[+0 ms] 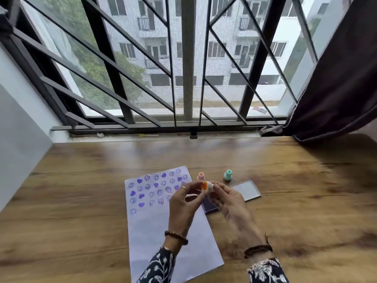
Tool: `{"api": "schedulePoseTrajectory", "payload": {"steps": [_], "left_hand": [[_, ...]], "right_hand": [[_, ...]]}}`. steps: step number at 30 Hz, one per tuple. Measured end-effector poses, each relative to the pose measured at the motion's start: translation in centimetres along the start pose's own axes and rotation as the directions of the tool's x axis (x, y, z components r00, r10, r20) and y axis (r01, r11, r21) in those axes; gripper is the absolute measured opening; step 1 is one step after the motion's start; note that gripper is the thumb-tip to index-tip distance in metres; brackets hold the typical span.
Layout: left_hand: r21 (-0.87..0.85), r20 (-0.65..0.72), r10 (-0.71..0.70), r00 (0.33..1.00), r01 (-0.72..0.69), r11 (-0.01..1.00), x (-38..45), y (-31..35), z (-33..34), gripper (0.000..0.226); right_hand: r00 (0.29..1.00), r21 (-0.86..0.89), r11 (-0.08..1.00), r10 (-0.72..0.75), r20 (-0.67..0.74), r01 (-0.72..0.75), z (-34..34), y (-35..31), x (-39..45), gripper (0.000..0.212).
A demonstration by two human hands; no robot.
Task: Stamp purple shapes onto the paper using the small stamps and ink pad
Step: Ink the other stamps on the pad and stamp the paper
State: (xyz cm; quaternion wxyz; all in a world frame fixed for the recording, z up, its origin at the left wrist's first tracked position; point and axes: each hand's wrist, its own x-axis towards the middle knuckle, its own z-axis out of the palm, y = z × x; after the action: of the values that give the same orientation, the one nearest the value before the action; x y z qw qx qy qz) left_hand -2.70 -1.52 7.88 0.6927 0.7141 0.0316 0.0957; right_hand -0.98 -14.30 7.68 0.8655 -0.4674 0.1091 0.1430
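Observation:
A white paper sheet point(163, 231) lies on the wooden table, its upper part covered with several purple hearts and smiley prints. Above its right edge, my left hand point(183, 203) and my right hand point(228, 201) meet around a small white stamp point(207, 186) with an orange face, fingertips pinching it from both sides. The purple ink pad point(210, 206) sits just under my hands, partly hidden, with its open lid point(246, 189) to the right. A pink stamp point(201, 176) and a teal stamp point(228, 175) stand upright behind.
The wooden table point(81, 190) runs back to a window sill with dark metal bars point(187, 123). A dark curtain point(336, 88) hangs at the right, its hem touching the table's far right corner. A grey wall borders the left side.

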Motion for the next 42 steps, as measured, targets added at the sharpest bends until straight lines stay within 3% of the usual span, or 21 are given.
{"api": "schedulePoseTrajectory", "payload": {"steps": [3,9,17,20,23,25,28,30,31,33,35,38,42], "left_hand": [[0.019,-0.060,0.057,0.997,-0.056,0.998,-0.4,0.7,0.7,0.017],[0.122,-0.036,0.172,0.985,-0.166,0.979,-0.1,0.8,0.1,0.019],[0.150,0.024,0.250,0.968,-0.251,0.956,0.3,0.2,-0.9,0.020],[0.049,-0.066,0.132,0.989,-0.129,0.990,0.2,-0.7,-1.2,0.016],[0.000,-0.117,-0.004,0.993,0.004,1.000,0.3,-1.9,-1.3,0.017],[0.001,-0.095,-0.070,0.993,0.070,0.998,0.5,-2.6,-1.4,0.012],[-0.005,-0.041,-0.175,0.984,0.175,0.985,0.9,-3.8,-1.4,0.005],[0.013,0.010,-0.217,0.976,0.217,0.976,1.1,-4.4,-1.3,0.005],[0.008,0.030,-0.232,0.972,0.232,0.973,1.2,-4.7,-1.2,0.005],[-0.020,0.040,-0.256,0.966,0.256,0.966,1.3,-5.1,-0.9,0.004],[-0.034,0.020,-0.270,0.963,0.270,0.962,1.5,-5.3,-0.7,0.004],[-0.053,0.026,-0.288,0.957,0.289,0.956,1.7,-5.8,-0.3,0.005],[-0.019,0.032,-0.290,0.957,0.290,0.957,1.6,-6.2,0.0,0.008]], "right_hand": [[1.000,0.169,0.986,0.006,-0.004,-0.006,0.8,0.8,-0.6,0.024],[0.996,0.422,0.903,0.083,0.017,-0.083,1.7,2.0,-0.7,0.029],[0.983,0.452,0.885,0.164,-0.078,-0.112,2.2,2.4,-0.1,0.024],[0.956,0.458,0.881,0.229,-0.184,-0.123,1.5,2.2,0.1,0.037],[0.950,0.431,0.896,0.222,-0.220,-0.109,0.0,1.4,0.3,0.029],[0.961,0.343,0.930,0.206,-0.184,-0.133,-1.0,0.6,0.3,0.013],[0.968,0.207,0.968,0.182,-0.174,-0.145,-2.4,0.0,0.6,0.010],[0.961,0.041,0.993,0.120,-0.249,-0.113,-2.9,0.0,0.9,0.010],[0.955,-0.127,0.987,0.060,-0.290,-0.100,-3.0,0.1,1.1,0.014],[0.933,-0.537,0.838,-0.117,-0.340,-0.091,-2.9,0.4,1.3,0.016],[0.908,-0.833,0.550,-0.321,-0.268,-0.052,-2.7,0.8,1.5,0.009],[0.892,-0.971,0.239,-0.443,-0.091,0.020,-2.2,1.5,1.8,0.005],[0.878,-0.998,-0.013,-0.474,0.063,0.065,-1.7,3.0,1.5,0.011]]}}
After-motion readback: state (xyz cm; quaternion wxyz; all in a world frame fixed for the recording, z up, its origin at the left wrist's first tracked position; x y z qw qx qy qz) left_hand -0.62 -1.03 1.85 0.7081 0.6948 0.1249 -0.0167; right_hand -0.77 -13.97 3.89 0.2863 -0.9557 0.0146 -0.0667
